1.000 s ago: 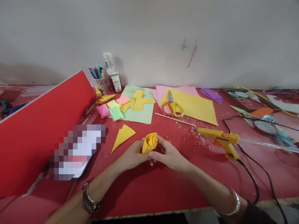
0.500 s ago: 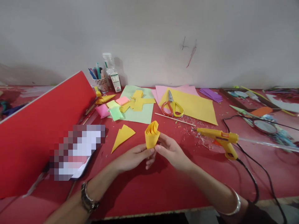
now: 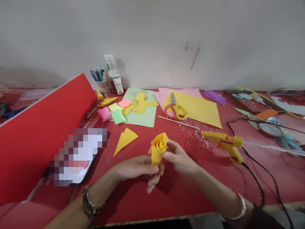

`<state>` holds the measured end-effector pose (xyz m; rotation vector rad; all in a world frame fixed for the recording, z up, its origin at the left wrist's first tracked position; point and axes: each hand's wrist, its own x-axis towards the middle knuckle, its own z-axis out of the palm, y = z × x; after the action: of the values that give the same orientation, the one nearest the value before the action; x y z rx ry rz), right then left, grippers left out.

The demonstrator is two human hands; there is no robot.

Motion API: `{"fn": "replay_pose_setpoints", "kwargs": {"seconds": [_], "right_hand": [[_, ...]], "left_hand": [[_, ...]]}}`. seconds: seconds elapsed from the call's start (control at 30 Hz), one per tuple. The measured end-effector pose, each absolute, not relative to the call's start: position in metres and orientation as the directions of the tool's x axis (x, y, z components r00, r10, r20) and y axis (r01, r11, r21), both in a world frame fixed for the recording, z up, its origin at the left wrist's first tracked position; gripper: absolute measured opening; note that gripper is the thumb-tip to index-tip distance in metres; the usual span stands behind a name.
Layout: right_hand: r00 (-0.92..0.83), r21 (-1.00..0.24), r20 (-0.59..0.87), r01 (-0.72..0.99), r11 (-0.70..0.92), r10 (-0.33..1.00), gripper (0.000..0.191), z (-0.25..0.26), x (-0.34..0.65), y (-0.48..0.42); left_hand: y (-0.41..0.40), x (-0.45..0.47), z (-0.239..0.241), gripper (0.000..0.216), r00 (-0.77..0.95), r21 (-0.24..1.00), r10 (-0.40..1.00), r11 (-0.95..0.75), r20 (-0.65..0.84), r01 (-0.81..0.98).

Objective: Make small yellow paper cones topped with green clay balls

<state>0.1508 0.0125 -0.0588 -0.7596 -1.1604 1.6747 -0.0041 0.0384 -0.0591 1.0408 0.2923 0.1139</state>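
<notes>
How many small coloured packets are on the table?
4, clustered left of centre: pink packet leftmost, green packet nearest, salmon packet rightmost, yellow packet between pink and salmon. Others may be hidden.

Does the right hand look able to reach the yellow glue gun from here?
Likely yes: nothing stands between the right hand and the yellow glue gun, though that hand is holding rolled yellow paper.

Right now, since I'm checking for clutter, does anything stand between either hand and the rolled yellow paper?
Nothing visible does. The left hand holds the rolled yellow paper near its bottom; the right hand holds its right side. The glue gun lies off to the right.
</notes>
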Motion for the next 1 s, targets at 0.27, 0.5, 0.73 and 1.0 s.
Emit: {"fn": "replay_pose_setpoints", "kwargs": {"seconds": [0.27, 0.5, 0.73, 1.0], "right_hand": [[-0.252, -0.976, 0.069, -0.218, 0.013, 0.965, 0.031, -0.059, 0.150, 0.014], [-0.262, -0.992, 0.111, -0.089, 0.090, 0.959, 0.028, -0.058, 0.150, 0.012], [-0.318, -0.928, 0.311, 0.100, 0.358, 0.896, 0.028, -0.054, 0.150, 0.011], [-0.406, -0.800, 0.427, 0.246, 0.547, 0.808, 0.032, -0.050, 0.151, 0.006]], "left_hand": [[0.032, 0.004, -0.068, 0.026, 0.760, 0.998, 0.649, -0.020, -0.038, 0.066], [0.035, 0.006, -0.065, 0.020, 0.652, 0.951, 0.743, -0.288, 0.150, 0.110], [0.038, 0.003, -0.070, 0.023, 0.624, 0.886, 0.739, -0.437, 0.254, 0.157], [0.037, 0.000, -0.073, 0.011, 0.543, 0.759, 0.699, -0.631, 0.466, 0.161]]}}
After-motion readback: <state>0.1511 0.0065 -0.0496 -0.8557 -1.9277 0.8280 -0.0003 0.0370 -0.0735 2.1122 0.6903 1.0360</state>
